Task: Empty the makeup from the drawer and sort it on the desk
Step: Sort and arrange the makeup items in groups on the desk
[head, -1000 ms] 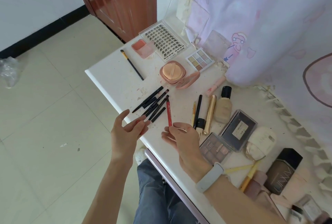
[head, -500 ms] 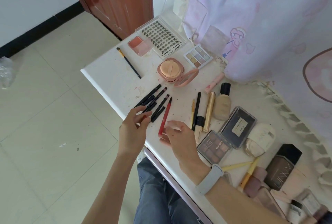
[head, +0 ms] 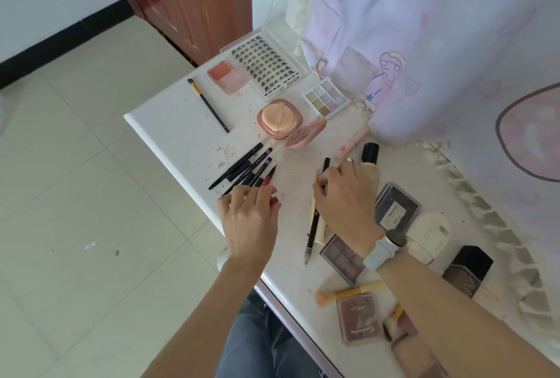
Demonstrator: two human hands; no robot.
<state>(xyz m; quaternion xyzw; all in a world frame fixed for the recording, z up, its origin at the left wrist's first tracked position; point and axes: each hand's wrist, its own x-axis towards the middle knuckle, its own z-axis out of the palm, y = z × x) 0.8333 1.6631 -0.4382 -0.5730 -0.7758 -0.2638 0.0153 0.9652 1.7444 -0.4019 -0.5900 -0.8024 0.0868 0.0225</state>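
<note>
Black pencils (head: 242, 169) lie fanned in a cluster near the white desk (head: 169, 123) front edge, red pencil (head: 270, 181) at their right. Left hand (head: 248, 220) rests palm-down on their near ends, fingers loosely bent; grip unclear. Right hand (head: 348, 198) covers liner pens (head: 315, 214) beside foundation bottle (head: 370, 159); can't tell if gripping. Pink compact (head: 280, 119), lash tray (head: 266, 71), eyeshadow palette (head: 326, 99) farther back.

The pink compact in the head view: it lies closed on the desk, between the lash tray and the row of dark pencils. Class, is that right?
Not quite. The head view shows the pink compact lying open, with its puff showing and its lid flipped down beside it. It does lie on the desk, between the lash tray and the row of dark pencils.
</note>
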